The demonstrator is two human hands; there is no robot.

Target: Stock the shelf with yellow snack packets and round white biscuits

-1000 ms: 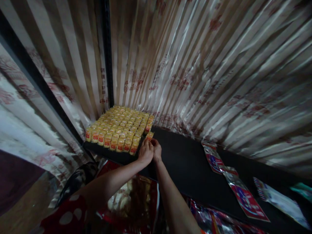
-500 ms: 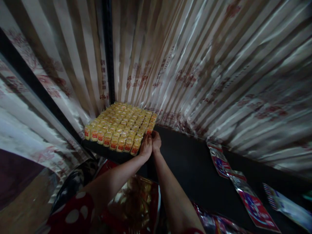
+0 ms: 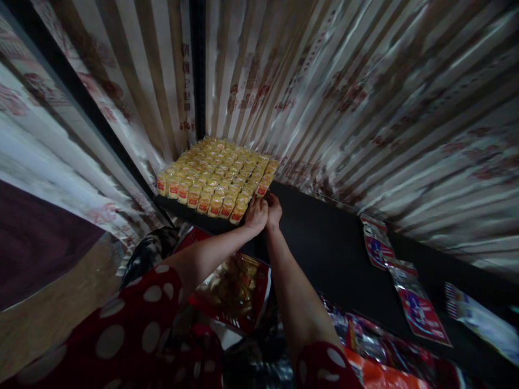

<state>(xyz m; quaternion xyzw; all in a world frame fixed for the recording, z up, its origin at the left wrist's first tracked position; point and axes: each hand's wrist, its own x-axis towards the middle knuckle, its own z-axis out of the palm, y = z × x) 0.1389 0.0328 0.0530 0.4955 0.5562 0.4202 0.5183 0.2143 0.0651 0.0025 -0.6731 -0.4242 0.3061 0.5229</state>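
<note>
A tight block of small yellow packets with red labels (image 3: 214, 175) fills the back left corner of a black shelf (image 3: 324, 243). Both my arms reach up to its right front edge. My left hand (image 3: 256, 215) and my right hand (image 3: 273, 209) are pressed together there, fingers curled around one packet at the block's edge; that packet is mostly hidden by the fingers. My sleeves are red with white dots.
Striped, shiny sheeting (image 3: 344, 92) covers the walls behind the shelf, with a black upright post (image 3: 198, 70) in the corner. Flat red and blue foil packets (image 3: 417, 308) lie on the shelf at right. A clear bag of snacks (image 3: 231, 286) and more packets sit below.
My hands have moved forward along the block's right edge, from beside a loose packet to the front corner. The camera has tilted, so the whole scene sits higher and to the right.
</note>
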